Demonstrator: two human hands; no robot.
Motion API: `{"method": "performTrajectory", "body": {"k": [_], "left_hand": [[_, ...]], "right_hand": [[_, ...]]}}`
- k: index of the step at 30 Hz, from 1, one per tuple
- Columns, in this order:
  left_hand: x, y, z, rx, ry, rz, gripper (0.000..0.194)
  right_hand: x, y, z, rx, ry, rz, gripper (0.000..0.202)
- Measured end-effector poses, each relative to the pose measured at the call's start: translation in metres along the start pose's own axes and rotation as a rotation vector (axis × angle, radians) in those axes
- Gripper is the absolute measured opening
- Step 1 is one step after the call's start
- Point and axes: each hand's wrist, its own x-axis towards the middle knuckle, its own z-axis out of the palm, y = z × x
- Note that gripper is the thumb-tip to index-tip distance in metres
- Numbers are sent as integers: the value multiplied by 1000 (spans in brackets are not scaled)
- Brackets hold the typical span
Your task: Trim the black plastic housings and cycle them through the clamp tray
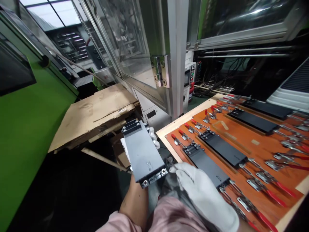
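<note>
A flat grey rectangular panel [142, 148] with a dark clip-like end and two ringed holes at its near end is tilted up in front of me. My left hand [153, 138], in a white glove, is closed around it from beneath, and the panel hides most of the palm. Just right of the panel's near corner, my gloved right hand [193, 178] is closed in a pinch. Something thin and greyish [172, 167] shows at its fingertips, too blurred to name.
Right of me, an orange fixture board [256, 141] holds several dark panels [222, 148] between red-handled toggle clamps [275, 195]. A worn cardboard sheet [94, 112] lies on a stand at left. Ahead stands a framed machine door [177, 64]; a green machine [26, 129] stands left.
</note>
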Motion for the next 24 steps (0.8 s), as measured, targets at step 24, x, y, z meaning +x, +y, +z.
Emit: {"method": "performTrajectory", "body": {"k": [24], "left_hand": [[1,-21,-9,-333,289,-241,82]], "right_hand": [[12,22,-17,-782,-198,-473,29]]}}
